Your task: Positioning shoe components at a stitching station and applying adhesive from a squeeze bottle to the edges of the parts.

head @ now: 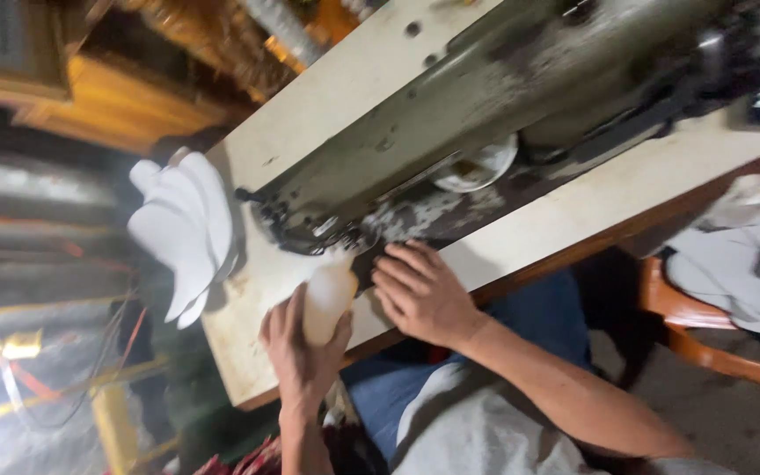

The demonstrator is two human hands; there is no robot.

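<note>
A grey-green sewing machine (pixel 485 105) lies across a cream table (pixel 573 211), seen tilted. A small white fabric piece (pixel 327 295) sits under the needle end of the machine. My left hand (pixel 296 352) grips the near end of that piece, fingers curled around it. My right hand (pixel 420 295) rests flat on the machine bed beside the piece, fingers spread toward the needle area. Whether the right fingertips touch the fabric is unclear.
A stack of white cut pieces (pixel 182 233) lies at the table's left end. A white bobbin disc (pixel 477 167) sits under the machine arm. Grey cloth (pixel 741 264) is piled on an orange chair (pixel 705 325) to the right. Yellow shelving (pixel 116 97) stands behind.
</note>
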